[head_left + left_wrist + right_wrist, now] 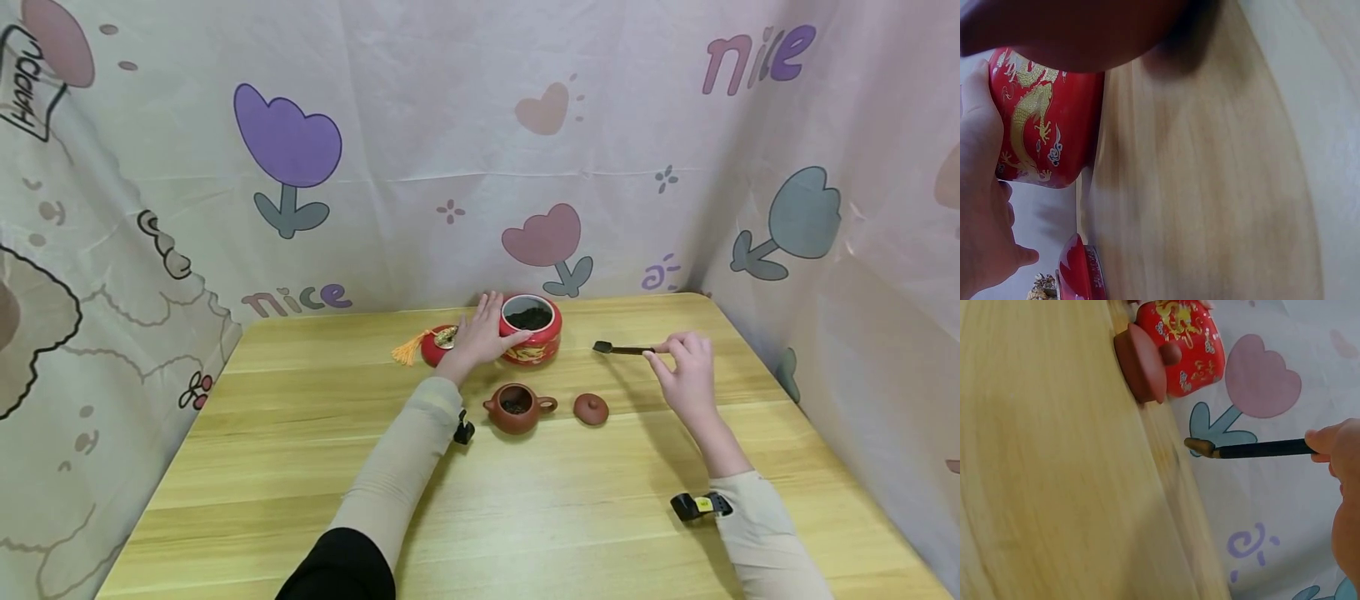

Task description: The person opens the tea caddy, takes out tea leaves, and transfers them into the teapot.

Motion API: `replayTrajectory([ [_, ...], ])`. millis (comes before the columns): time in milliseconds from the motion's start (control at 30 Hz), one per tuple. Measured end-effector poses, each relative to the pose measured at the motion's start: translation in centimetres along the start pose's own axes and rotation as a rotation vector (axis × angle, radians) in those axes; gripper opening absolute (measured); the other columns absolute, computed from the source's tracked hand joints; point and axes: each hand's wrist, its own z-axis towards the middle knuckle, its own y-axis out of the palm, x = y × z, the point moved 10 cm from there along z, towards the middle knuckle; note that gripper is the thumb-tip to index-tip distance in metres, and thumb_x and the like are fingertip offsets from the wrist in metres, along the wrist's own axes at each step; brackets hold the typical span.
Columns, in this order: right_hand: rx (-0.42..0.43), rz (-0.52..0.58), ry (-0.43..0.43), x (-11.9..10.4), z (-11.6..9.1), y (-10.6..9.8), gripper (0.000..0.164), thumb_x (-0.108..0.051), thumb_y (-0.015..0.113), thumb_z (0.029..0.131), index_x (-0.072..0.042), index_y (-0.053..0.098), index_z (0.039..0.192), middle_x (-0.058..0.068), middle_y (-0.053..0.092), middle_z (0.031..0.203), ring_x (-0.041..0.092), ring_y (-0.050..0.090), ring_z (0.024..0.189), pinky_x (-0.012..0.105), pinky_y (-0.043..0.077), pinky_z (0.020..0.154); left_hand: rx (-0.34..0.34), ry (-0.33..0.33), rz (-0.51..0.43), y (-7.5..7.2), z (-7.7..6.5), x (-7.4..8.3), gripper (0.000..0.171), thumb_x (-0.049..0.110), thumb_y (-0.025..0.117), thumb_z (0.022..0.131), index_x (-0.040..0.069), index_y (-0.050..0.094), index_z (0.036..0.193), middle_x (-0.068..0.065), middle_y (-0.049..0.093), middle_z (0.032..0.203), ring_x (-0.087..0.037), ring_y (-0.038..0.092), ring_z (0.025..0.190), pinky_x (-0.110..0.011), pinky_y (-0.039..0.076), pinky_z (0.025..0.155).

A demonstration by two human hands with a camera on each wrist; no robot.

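Observation:
A red jar with a gold dragon holds dark, leaf-like tea. My left hand rests against its left side, fingers extended and thumb along its front; the left wrist view shows the hand touching the red jar. Out to the right, my right hand pinches the handle end of a small dark tea scoop, held roughly level above the table; its tip points left toward the jar. A brown clay teapot, lidless with dark leaves inside, stands before the jar.
The teapot lid lies right of the teapot. Left of the jar, partly behind my left hand, is the red jar lid with a yellow tassel. A printed curtain hangs behind the wooden table.

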Motion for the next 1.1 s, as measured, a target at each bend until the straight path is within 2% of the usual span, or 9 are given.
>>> replayTrajectory([
  [167,-0.038,-0.032,0.063,1.1,-0.5,0.3,0.019,0.004,0.078,0.072,0.010,0.061,0.076,0.025,0.053,0.083,0.045,0.043,0.085,0.049,0.029,0.080,0.008,0.002,0.001,0.0,0.0,0.1,0.112,0.088,0.038,0.078,0.016,0.007,0.158,-0.004,0.007,0.167,-0.023,0.005,0.154,-0.062,0.013,0.120],
  [333,-0.105,-0.082,0.179,2.7,-1.0,0.6,0.018,-0.001,0.079,0.076,0.007,0.063,0.079,0.022,0.053,0.084,0.043,0.041,0.089,0.048,0.028,0.081,0.009,0.003,0.001,0.0,0.0,0.2,0.112,0.087,0.038,0.078,0.015,0.007,0.158,-0.005,0.008,0.166,-0.023,0.004,0.154,-0.061,0.014,0.120],
  [467,-0.183,-0.128,0.282,4.0,-1.6,1.0,0.017,-0.005,0.078,0.079,0.006,0.066,0.082,0.021,0.054,0.089,0.041,0.041,0.091,0.048,0.028,0.082,0.004,-0.001,0.002,0.0,0.0,0.1,0.112,0.087,0.037,0.078,0.016,0.006,0.158,-0.004,0.006,0.167,-0.024,0.004,0.154,-0.061,0.013,0.120],
  [733,-0.363,-0.175,0.475,7.0,-2.9,1.9,0.017,-0.015,0.071,0.088,0.001,0.068,0.093,0.025,0.057,0.110,0.042,0.040,0.104,0.052,0.030,0.088,-0.011,-0.001,-0.008,0.0,0.2,0.1,0.111,0.087,0.036,0.079,0.017,0.003,0.158,-0.003,0.003,0.167,-0.025,0.001,0.154,-0.062,0.011,0.120],
  [933,-0.485,-0.201,0.523,8.5,-4.1,2.4,0.019,-0.018,0.068,0.089,0.001,0.068,0.094,0.029,0.057,0.111,0.044,0.039,0.104,0.054,0.030,0.088,-0.029,-0.005,-0.018,0.1,0.0,0.0,0.110,0.086,0.038,0.079,0.017,0.002,0.158,-0.004,0.002,0.167,-0.025,0.001,0.154,-0.062,0.011,0.120],
  [1100,-0.525,-0.206,0.519,9.0,-4.9,2.7,0.019,-0.020,0.068,0.089,-0.001,0.070,0.091,0.029,0.062,0.104,0.045,0.042,0.102,0.054,0.030,0.086,-0.029,0.008,-0.020,0.1,-0.1,0.2,0.110,0.085,0.040,0.080,0.016,0.004,0.158,-0.005,0.006,0.167,-0.025,0.002,0.154,-0.060,0.011,0.121],
])
